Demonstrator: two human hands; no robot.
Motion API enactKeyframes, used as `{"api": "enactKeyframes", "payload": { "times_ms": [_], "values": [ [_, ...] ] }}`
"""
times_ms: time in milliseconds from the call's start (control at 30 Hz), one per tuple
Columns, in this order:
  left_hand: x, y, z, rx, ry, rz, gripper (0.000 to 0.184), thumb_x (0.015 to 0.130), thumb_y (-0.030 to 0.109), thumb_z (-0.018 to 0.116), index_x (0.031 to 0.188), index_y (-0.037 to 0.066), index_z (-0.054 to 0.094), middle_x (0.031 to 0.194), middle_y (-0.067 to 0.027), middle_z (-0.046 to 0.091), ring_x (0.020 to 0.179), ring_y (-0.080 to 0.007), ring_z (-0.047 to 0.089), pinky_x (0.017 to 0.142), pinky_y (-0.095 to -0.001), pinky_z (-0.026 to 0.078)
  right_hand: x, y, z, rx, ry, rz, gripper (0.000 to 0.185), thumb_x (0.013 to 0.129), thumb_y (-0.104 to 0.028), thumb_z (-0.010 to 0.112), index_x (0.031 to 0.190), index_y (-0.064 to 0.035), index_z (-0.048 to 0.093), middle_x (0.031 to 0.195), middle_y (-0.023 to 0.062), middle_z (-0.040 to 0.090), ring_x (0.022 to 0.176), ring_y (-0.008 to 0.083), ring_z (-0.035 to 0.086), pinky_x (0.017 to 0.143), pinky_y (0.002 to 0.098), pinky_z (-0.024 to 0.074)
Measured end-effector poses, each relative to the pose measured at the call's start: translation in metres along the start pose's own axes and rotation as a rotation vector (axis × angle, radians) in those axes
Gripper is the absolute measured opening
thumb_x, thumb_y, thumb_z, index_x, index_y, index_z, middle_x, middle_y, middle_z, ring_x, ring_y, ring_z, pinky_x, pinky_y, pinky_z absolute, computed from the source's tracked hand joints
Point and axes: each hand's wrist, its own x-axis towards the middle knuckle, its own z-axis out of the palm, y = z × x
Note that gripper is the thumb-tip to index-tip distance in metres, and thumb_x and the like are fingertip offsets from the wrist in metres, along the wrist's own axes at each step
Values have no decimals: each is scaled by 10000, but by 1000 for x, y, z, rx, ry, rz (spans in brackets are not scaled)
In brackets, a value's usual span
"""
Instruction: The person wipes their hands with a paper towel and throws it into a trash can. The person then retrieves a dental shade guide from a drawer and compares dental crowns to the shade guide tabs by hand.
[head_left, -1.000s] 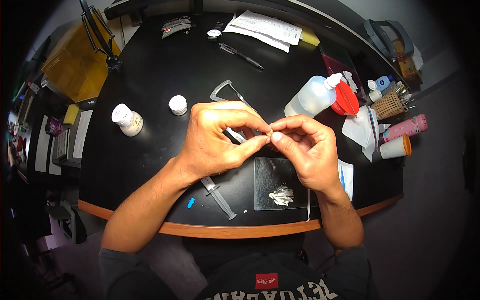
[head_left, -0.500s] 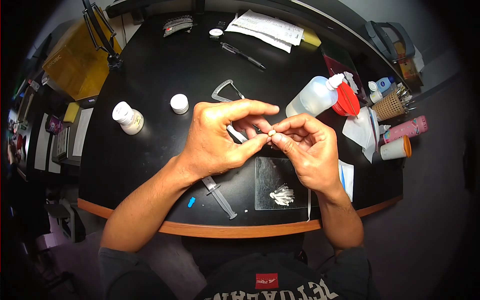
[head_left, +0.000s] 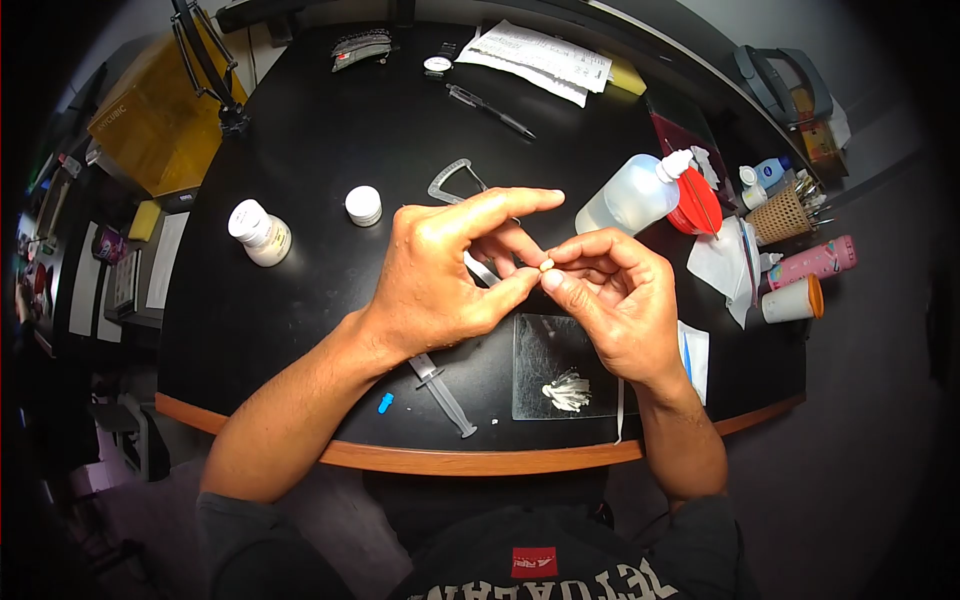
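My left hand (head_left: pixel 450 265) and my right hand (head_left: pixel 615 300) meet over the black table. Between their fingertips they pinch a small cream-coloured piece (head_left: pixel 547 265), which resembles a dental crown. The left index finger sticks out straight above it. Below my right hand lies a dark glass slab (head_left: pixel 535 350) bearing smeared white paste (head_left: pixel 568 392). A clear syringe (head_left: pixel 447 402) lies below my left hand, its front end covered, with a small blue cap (head_left: pixel 386 403) beside it. Past the left hand shows a metal caliper (head_left: pixel 445 178), partly hidden.
To the left stand a white-capped bottle (head_left: pixel 262 235) and a small white jar (head_left: pixel 363 206). A squeeze bottle (head_left: pixel 628 195) and a red lid (head_left: pixel 695 205) are at the right. Behind lie a pen (head_left: pixel 490 110), a watch (head_left: pixel 437 65) and papers (head_left: pixel 535 58).
The cream-coloured piece has turned slightly between my fingertips. Both hands stay in nearly the same place, and the view has shifted a little.
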Motion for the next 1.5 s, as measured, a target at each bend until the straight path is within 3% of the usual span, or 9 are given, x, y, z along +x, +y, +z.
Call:
{"api": "enactKeyframes", "payload": {
  "times_ms": [567,900,967,1033,1067,1200,1300,1367,1500],
  "values": [
    [0,-2,2,-28,-3,43,574,761,-63,779,1319,-6,659,879,-77,796,776,-138,775,718,-244,624,0,-2,-5,30,21,94,132,962,35,672,1078,87,708,1006,129,743,918,148,723,864,278,594],
    [5,-7,-14,85,-155,-13,556,752,-54,764,1294,44,694,868,-97,782,702,-135,729,674,-260,597,1,1,-8,-329,-16,84,110,895,29,753,999,59,734,940,90,753,848,102,715,766,245,580],
    [7,-5,-17,121,-78,-13,460,791,-30,709,1246,34,713,856,-92,775,699,-125,726,663,-252,587,0,-3,-9,-472,-81,116,106,863,27,754,969,31,749,882,94,747,800,122,714,721,265,565],
    [9,-9,-19,142,-25,1,444,791,-31,709,1230,30,718,856,-93,775,699,-122,727,662,-248,585,-1,-5,-9,-602,-155,73,120,844,30,755,963,19,750,848,106,737,783,155,721,711,278,561],
    [9,-10,-20,169,-7,27,425,793,-31,708,1213,31,726,856,-91,775,697,-123,729,653,-247,584,-1,-6,-8,-673,-189,-2,123,824,16,751,947,8,748,822,131,717,755,223,717,686,309,550],
    [16,-3,-32,268,96,160,355,802,18,757,1154,68,763,879,-87,781,696,-120,737,635,-247,595,-3,-11,-3,-828,-290,-36,99,827,-20,743,921,12,739,827,151,710,737,264,705,680,355,536],
    [22,23,-62,286,235,301,284,782,119,845,1056,70,788,858,-58,774,684,-97,715,543,-239,535,-6,-13,9,-829,-286,10,93,830,-31,742,909,15,729,815,146,698,727,246,695,678,343,527],
    [12,65,-81,331,231,181,263,785,103,847,1041,73,791,844,-43,770,680,-83,705,560,-217,524,-9,-15,2,-863,-289,7,86,828,-9,729,904,32,727,782,134,685,691,200,687,652,308,511],
    [-54,128,-142,384,441,224,207,888,1,722,1090,-32,757,845,-100,762,741,-96,707,631,-233,552,-12,-14,5,-813,-250,48,93,833,21,728,918,59,724,800,130,710,701,185,703,685,290,539]
  ]
}}
